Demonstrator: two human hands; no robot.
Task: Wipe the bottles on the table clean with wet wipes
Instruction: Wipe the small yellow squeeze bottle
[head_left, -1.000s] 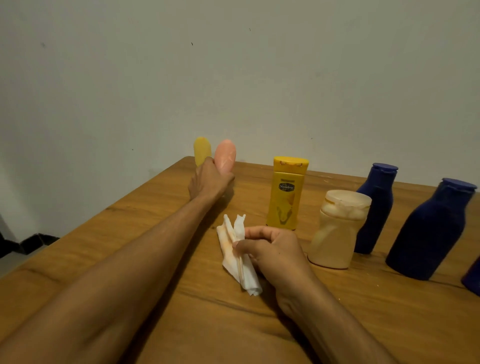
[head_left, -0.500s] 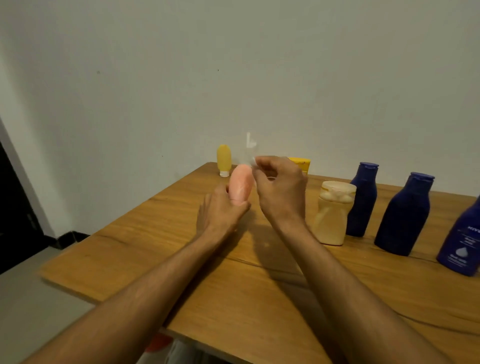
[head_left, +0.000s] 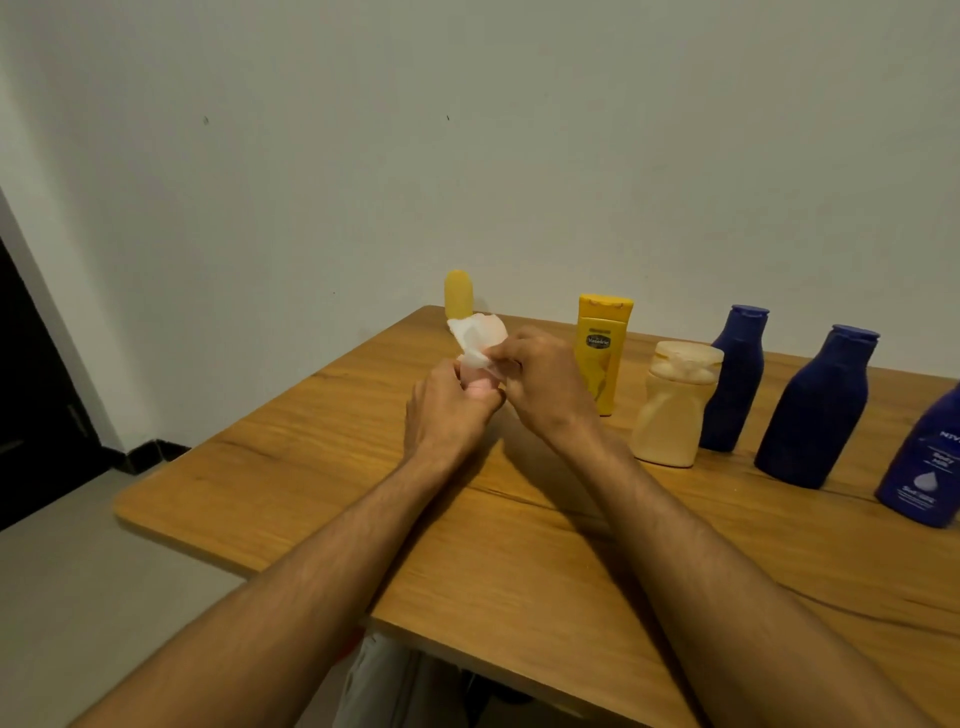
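Note:
My left hand (head_left: 447, 410) grips the lower part of a small pink bottle (head_left: 493, 328), held above the wooden table (head_left: 291, 467). My right hand (head_left: 540, 384) pinches a white wet wipe (head_left: 470, 338) that is draped over the pink bottle's upper part, hiding most of it. A small yellow bottle (head_left: 458, 294) stands at the table's far edge behind the hands. To the right stand a yellow Vaseline bottle (head_left: 602, 353), a cream bottle (head_left: 672, 405) and three dark blue bottles (head_left: 737, 374) (head_left: 815, 410) (head_left: 930, 467).
A plain wall rises right behind the table. The table's left edge and near corner drop off to a grey floor (head_left: 78, 597). A dark doorway (head_left: 31, 395) is at the far left. Light cloth (head_left: 374, 680) shows under the near edge.
The left hand lifted the pink bottle from beside the yellow one and brought it nearer. The right hand raised the wipe from the table and laid it over the bottle's top.

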